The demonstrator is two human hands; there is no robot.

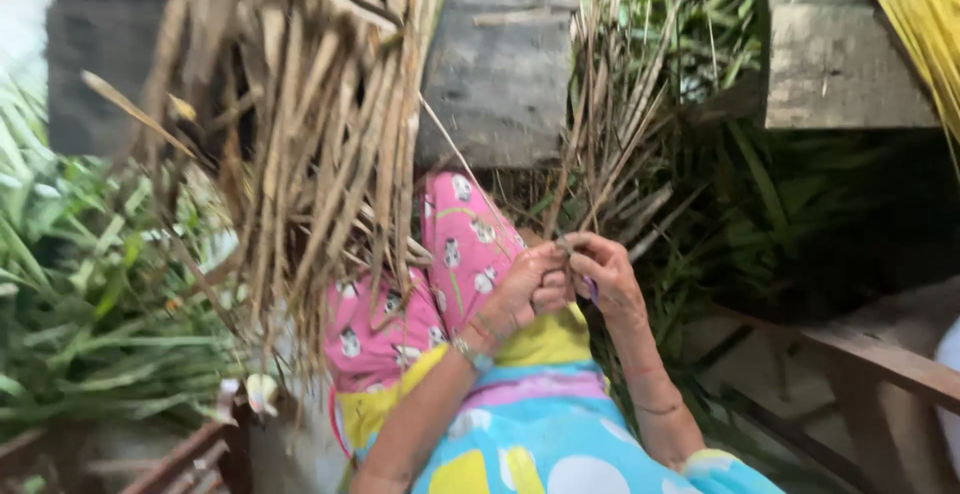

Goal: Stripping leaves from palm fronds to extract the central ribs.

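Note:
My left hand [525,292] and my right hand [605,272] meet in front of my lap, fingers pinched together. Both grip the lower ends of a small bunch of dry brown leaf strips [610,129] that fans upward from my fingers. A bracelet sits on my left wrist. Just left of the hands is my raised knee in pink patterned trousers [462,249]. A big bundle of dry, pale-brown leaf strips [320,154] hangs over that knee, apart from both hands.
Fresh green leaves [80,284] lie heaped at the left, and more green fronds [800,204] at the right. A grey wooden post [500,64] and a plank [840,64] stand behind. Yellow strips [920,14] hang top right. A wooden bench rail [880,354] crosses lower right.

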